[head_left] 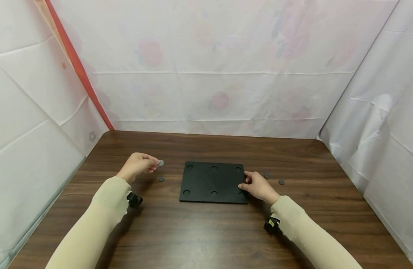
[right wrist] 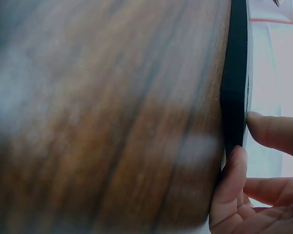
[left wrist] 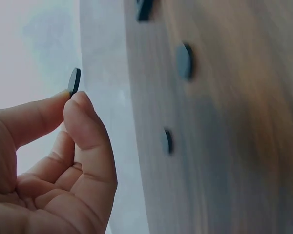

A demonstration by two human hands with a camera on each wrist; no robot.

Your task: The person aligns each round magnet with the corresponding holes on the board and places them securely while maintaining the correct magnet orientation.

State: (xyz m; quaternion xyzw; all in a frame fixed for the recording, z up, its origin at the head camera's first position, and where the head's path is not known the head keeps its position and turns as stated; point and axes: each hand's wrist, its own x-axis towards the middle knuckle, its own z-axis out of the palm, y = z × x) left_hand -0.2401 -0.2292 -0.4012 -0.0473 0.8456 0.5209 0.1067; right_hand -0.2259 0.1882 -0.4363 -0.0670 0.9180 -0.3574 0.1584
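Note:
My left hand [head_left: 139,163] is raised over the left side of the table, pinching a small grey disc [head_left: 161,163] between thumb and fingertip. That disc [left wrist: 74,81] stands on edge in the left wrist view. Below it, another grey disc [head_left: 161,179] lies on the wood; the left wrist view has two loose discs, a larger-looking one [left wrist: 184,62] and a smaller-looking one [left wrist: 167,141]. A flat black board [head_left: 213,181] with several round recesses lies mid-table. My right hand [head_left: 258,186] grips its right edge, thumb [right wrist: 271,130] on top and a finger along the side, partly covering the lower-right recess.
To the right of the right hand, two more grey discs, a nearer one [head_left: 281,182] and a farther one [head_left: 267,175], lie on the brown wooden table [head_left: 199,231]. White patterned curtains [head_left: 206,74] stand behind the table and at its sides.

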